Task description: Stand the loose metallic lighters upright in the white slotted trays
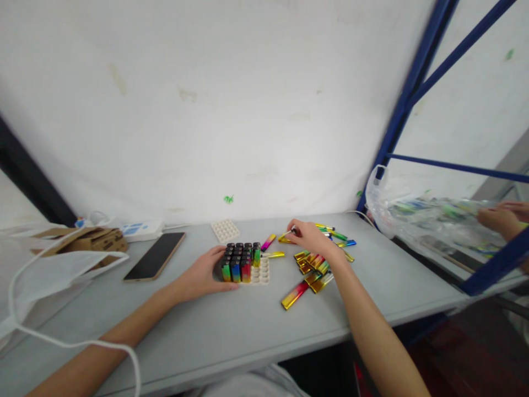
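My left hand point(202, 274) wraps around the left end of a pale tray point(265, 275), thumb along the front and fingers behind. Rows of black-topped, colourful lighters point(236, 270) stand upright in it; cups at its right end are bare. My right hand point(308, 238) pinches a yellow lighter point(284, 238) near its metal head, above the table right of the tray. Below that hand lies a loose pile of shiny lighters point(312, 263). A pink-and-yellow lighter point(268, 242) and a yellow one point(274, 255) lie beside the tray.
A second pale tray point(225, 230) lies near the wall. To the left are a phone point(155, 256), a cardboard box point(105, 242), a white power strip point(142, 229) and a white bag point(37, 281). Beyond the blue frame point(399, 118), another person's hands point(502, 220) are near plastic bags.
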